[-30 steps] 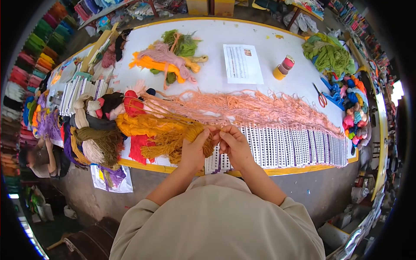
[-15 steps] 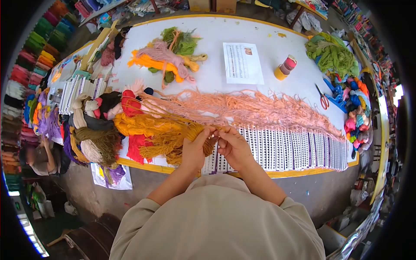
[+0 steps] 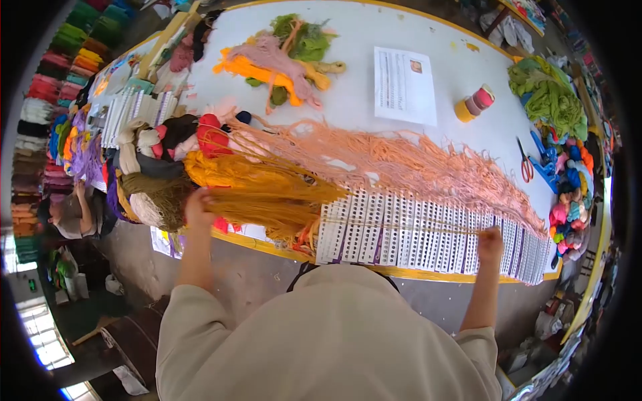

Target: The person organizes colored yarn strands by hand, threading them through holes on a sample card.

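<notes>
The left hand (image 3: 198, 204) is closed on the mustard yarn (image 3: 267, 200), near the front edge of the table (image 3: 348, 107), toward its left end. The right hand (image 3: 490, 242) is closed too. It pinches one thin strand (image 3: 408, 226) pulled out of that yarn. The strand runs tight from the yarn to the right hand, over the white cards (image 3: 414, 234) that lie in a row along the front edge. The right hand is small and dim in this view, so I cannot see its fingers well, but it seems to grip the strand end.

A second ago both hands were close together in the middle, at the front edge, picking at the yarn end. Now they are far apart, and the strand is stretched out between them. The view has also tipped a bit.

A long pink yarn (image 3: 414, 164) lies just behind the cards. A paper sheet (image 3: 404, 85) lies near the back edge. It has rows of print and a small picture, but the words are too tiny to read. Spools (image 3: 473, 105) stand just to its right. Red scissors (image 3: 523, 160) lie near the right end, next to green yarn (image 3: 548, 93). Another person (image 3: 70, 217) is below the table's left end.
</notes>
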`<state>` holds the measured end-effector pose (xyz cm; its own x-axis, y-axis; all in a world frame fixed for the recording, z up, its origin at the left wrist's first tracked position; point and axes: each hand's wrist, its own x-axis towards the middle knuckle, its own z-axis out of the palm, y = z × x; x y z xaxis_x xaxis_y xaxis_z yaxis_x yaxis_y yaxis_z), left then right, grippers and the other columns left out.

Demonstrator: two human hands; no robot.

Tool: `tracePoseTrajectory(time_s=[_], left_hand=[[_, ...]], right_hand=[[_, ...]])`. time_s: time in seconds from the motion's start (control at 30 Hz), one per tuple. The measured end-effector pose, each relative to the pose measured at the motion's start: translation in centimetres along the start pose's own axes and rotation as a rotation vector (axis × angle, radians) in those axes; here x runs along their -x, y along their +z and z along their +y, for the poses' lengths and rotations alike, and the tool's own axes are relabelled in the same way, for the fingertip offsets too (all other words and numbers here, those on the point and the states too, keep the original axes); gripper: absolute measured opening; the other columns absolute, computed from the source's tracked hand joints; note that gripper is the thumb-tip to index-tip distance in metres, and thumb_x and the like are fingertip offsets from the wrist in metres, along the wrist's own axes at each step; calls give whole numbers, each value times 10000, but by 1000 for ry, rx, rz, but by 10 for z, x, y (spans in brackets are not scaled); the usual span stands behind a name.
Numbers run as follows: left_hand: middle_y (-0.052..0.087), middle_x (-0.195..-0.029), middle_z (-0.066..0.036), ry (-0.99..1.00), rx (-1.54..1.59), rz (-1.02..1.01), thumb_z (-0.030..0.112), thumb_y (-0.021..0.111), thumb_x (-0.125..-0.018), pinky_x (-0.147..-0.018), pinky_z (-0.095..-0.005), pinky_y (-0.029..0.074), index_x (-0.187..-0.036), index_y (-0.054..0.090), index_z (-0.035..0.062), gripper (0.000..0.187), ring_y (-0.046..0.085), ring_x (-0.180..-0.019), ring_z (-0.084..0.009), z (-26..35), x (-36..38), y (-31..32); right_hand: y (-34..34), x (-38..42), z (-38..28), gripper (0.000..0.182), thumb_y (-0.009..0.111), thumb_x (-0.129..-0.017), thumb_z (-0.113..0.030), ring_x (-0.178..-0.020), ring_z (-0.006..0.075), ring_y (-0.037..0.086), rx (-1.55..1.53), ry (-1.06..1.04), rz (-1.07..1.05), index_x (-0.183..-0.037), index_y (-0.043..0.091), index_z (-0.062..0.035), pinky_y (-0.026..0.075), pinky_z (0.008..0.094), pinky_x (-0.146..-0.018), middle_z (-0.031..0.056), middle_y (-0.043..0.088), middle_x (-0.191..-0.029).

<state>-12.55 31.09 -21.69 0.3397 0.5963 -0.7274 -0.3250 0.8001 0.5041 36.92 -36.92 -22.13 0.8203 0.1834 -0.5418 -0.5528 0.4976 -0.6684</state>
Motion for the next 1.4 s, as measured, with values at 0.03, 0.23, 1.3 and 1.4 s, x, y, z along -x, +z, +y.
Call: tracePoseTrajectory(time_s=[0.03, 0.23, 1.3, 1.4], left_hand=[[477, -629, 52, 118, 55, 61, 133, 534, -896, -449, -174, 370, -812, 552, 94, 93, 399, -485, -60, 23, -2, -21], [421, -624, 74, -36, -172, -166, 206, 575, -936, -396, -169, 291, -986, 627, 104, 125, 351, -469, -13, -61, 37, 91], [621, -708, -19, -177, -791, -176, 166, 630, -857, -438, -250, 388, -912, 640, 51, 128, 530, -548, -110, -301, -1, 186], [629, -778, -20, -508, -530, -225, 153, 621, -868, -445, -226, 390, -989, 618, 56, 155, 537, -589, -114, -296, 5, 180]], right_hand=[[-46, -18, -25, 226, 495, -842, 9, -568, 141, 478, 88, -235, 86, -649, 442, -94, 484, 274, -589, 15, 442, -607], [-41, -51, 1, 299, 409, -947, -147, -900, 164, 574, 1053, -699, 457, -1135, 569, 23, 488, 275, -728, 81, 588, -1006], [191, -19, 277, 144, 575, -887, -170, -559, 197, 608, 1195, 388, -762, -902, 504, -47, 467, 339, -531, 73, 609, -624], [194, -17, 275, 148, 599, -898, -125, -459, 107, 507, 1133, 419, -732, -881, 491, -25, 401, 257, -444, 51, 586, -608]])
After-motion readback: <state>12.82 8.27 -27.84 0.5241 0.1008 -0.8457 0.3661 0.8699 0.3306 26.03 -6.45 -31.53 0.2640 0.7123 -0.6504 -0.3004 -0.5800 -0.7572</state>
